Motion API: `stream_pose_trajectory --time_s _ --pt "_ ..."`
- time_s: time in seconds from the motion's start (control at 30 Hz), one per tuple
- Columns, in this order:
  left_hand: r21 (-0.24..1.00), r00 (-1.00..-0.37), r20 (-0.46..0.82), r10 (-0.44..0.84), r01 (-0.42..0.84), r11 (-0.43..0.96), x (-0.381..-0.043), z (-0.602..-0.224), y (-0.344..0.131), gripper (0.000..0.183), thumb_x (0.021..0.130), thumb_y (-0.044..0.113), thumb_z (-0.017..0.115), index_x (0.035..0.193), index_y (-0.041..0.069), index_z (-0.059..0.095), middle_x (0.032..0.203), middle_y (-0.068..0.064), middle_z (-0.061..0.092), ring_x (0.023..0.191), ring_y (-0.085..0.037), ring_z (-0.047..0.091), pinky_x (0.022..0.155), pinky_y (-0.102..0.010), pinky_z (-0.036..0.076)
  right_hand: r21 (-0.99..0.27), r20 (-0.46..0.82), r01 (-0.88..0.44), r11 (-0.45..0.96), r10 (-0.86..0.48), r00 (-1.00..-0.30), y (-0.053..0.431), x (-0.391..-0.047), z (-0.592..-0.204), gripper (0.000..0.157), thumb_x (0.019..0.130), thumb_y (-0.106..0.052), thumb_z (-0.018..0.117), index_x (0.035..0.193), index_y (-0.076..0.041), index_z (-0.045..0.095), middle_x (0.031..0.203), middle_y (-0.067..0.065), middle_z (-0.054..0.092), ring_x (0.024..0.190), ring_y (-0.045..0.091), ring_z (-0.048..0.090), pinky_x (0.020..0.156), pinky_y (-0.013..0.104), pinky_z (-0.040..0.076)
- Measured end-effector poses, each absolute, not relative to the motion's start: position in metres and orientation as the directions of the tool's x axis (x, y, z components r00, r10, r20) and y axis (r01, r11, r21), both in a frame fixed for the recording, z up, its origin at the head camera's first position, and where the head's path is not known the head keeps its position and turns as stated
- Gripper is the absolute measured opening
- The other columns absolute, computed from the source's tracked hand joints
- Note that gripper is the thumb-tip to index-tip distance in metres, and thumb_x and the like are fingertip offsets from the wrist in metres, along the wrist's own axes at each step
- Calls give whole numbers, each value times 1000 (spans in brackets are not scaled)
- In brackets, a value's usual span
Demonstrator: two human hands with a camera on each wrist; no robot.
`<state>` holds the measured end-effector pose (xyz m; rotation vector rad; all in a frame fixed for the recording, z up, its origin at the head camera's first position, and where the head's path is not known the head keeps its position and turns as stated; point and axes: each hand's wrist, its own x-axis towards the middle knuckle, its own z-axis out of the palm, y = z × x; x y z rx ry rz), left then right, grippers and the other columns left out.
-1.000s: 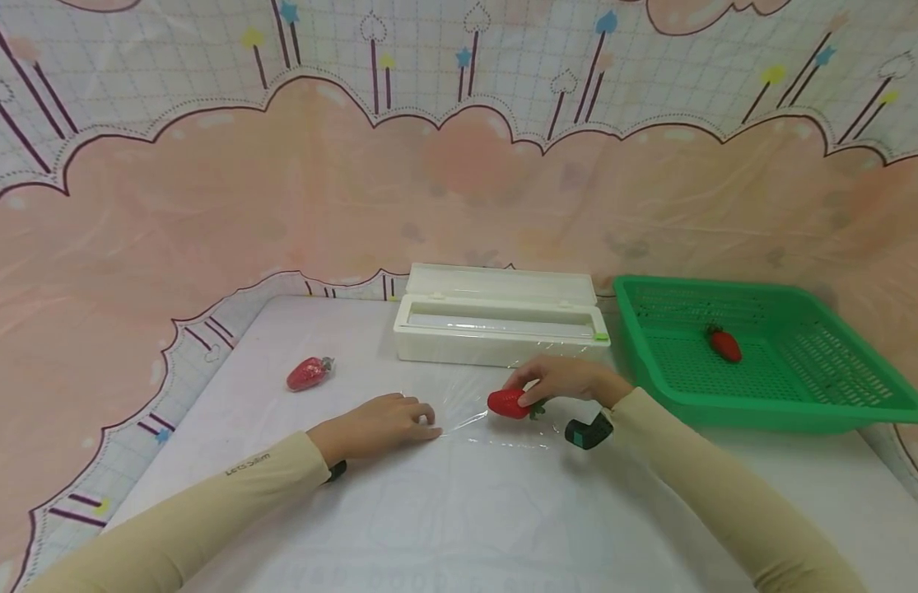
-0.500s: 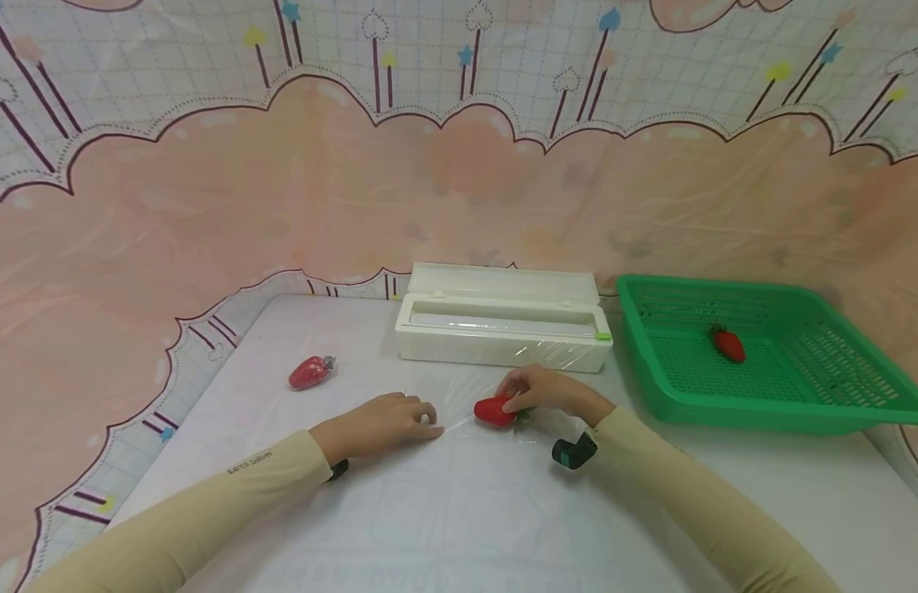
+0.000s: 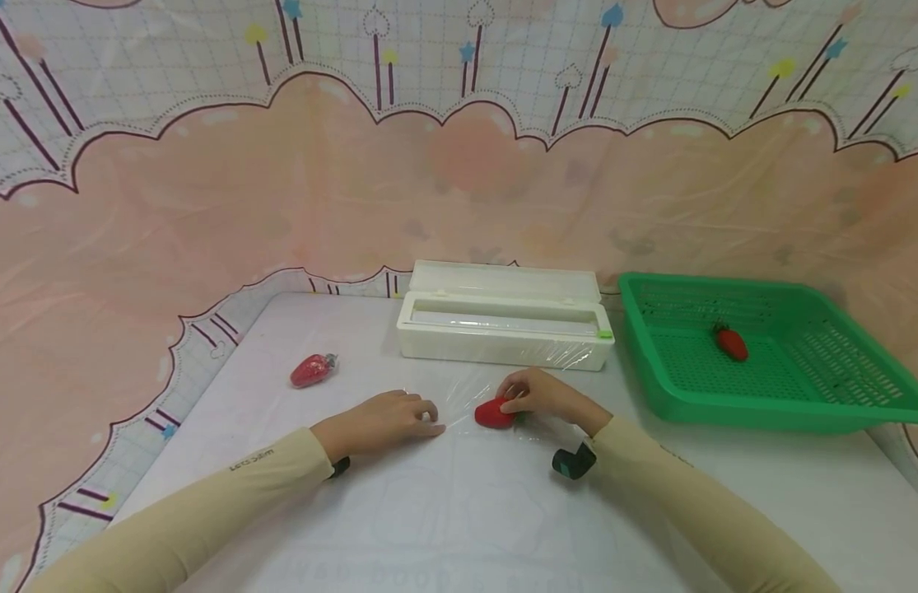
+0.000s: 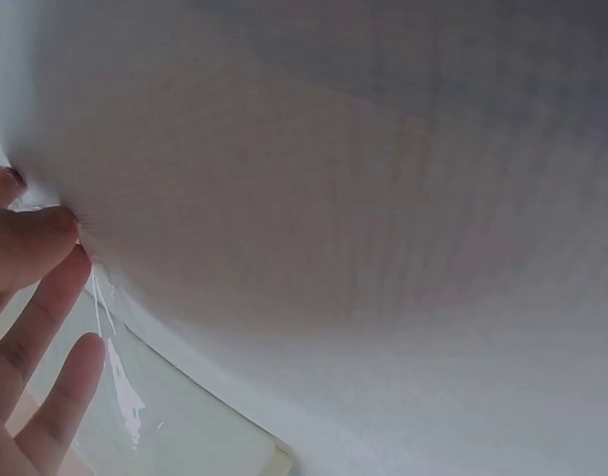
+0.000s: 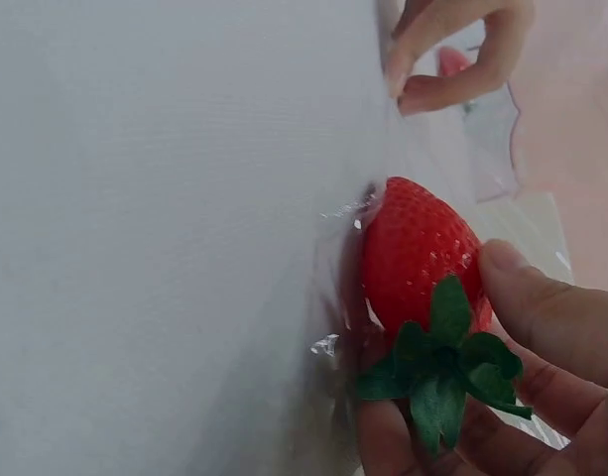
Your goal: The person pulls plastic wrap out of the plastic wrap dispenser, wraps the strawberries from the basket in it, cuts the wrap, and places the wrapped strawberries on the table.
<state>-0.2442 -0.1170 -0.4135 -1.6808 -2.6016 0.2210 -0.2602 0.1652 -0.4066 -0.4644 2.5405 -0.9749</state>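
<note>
My right hand (image 3: 542, 397) grips a red strawberry (image 5: 421, 253) between thumb and fingers, its green leaves (image 5: 442, 362) turned toward the wrist. The berry's tip points left and it lies on a sheet of clear plastic wrap (image 3: 459, 394). To the left, my left hand (image 3: 380, 422) pinches the edge of that wrap between thumb and forefinger, with the film drawn into creases. In the left wrist view, shiny film (image 4: 125, 397) hangs from those fingertips. The wrap runs back to a white dispenser box (image 3: 503, 346) with its lid raised.
A strawberry wrapped in film (image 3: 312, 371) lies on the white table (image 3: 429, 527) at the left. At the right stands a green plastic basket (image 3: 785, 416) with another strawberry (image 3: 731, 342) inside. A patterned cloth (image 3: 355, 198) hangs behind the table.
My right hand has moved slightly left and down with the strawberry, setting it onto the wrap. The left hand has stayed where it was.
</note>
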Motion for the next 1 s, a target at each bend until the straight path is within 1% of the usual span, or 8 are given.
stream_pose_trajectory --time_s 0.2,0.4,0.57,0.73,0.8,0.87,1.0 --pt "-128 -417 -49 908 904 408 -245 -413 -118 42 85 12 67 124 25 62 115 1 64 104 -15 61 91 -34 51 -677 -181 -168 717 -382 -906 164 -257 -410 23 85 -14 68 105 -4 67 100 11 69 88 18 61 76 30 54" --pt "-117 -429 -57 901 900 421 -244 -413 -117 42 85 13 67 125 25 62 116 2 64 105 -15 61 92 -34 51 -661 -131 -198 724 -371 -919 165 -255 -413 21 84 -14 69 103 -5 67 97 10 69 83 16 60 69 26 53" --pt "-116 -431 -59 900 899 423 -244 -414 -116 41 86 12 65 125 25 61 115 3 64 104 -14 61 92 -35 50 -650 -122 -175 740 -329 -936 170 -251 -411 20 83 -14 70 103 -8 67 96 7 69 81 15 62 70 26 53" --pt "-42 -444 -37 895 896 443 -244 -413 -114 33 88 15 64 121 21 65 111 2 67 102 -14 62 92 -35 49 -644 -61 -209 736 -321 -945 183 -243 -408 25 79 -9 72 103 -6 66 98 9 68 87 20 65 71 28 54" --pt "-27 -448 -21 894 894 447 -244 -412 -112 29 88 17 64 117 19 67 107 2 69 99 -13 63 90 -34 49 -641 -32 -233 732 -329 -944 189 -239 -407 27 77 -9 74 102 -5 66 99 9 68 89 22 65 72 30 54" --pt "-27 -452 -12 892 892 452 -245 -411 -109 26 89 18 63 114 16 67 104 2 70 96 -12 65 88 -33 49 -630 -23 -235 740 -320 -947 193 -234 -407 26 75 -10 76 100 -6 66 99 7 68 90 22 64 73 30 54" --pt "-42 -462 -10 887 886 461 -247 -409 -102 23 89 20 62 111 14 62 95 1 72 86 -11 67 87 -34 49 -582 -6 -256 772 -319 -948 199 -224 -409 27 73 -14 78 96 -7 65 96 4 67 90 21 63 74 31 53"
